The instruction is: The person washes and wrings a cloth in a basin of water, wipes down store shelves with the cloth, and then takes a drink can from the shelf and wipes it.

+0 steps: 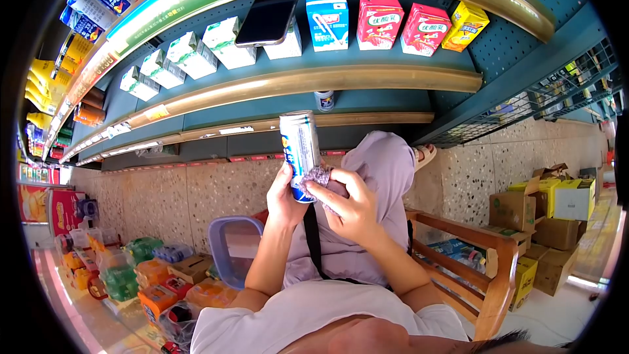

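Observation:
My left hand [283,202] is wrapped around the lower part of a blue and silver drink can [300,141], held upright but slightly tilted above my lap. In my right hand [354,208] is a bunched greyish-purple cloth [317,177], its fingers closed over it and pressing it against the can's lower right side. The can's silver top faces up toward the shelf. Part of its printed side is covered by the cloth and my fingers. Beyond it, another small can [324,100] stands on the lower shelf.
Ahead, a teal shelf [386,99] with gold edges carries several white cartons [191,56], red cartons [380,23] and a black phone [268,16]. A blue plastic basin [219,249] and bottle packs stand left. A wooden chair [504,269] and cardboard boxes [514,211] are right.

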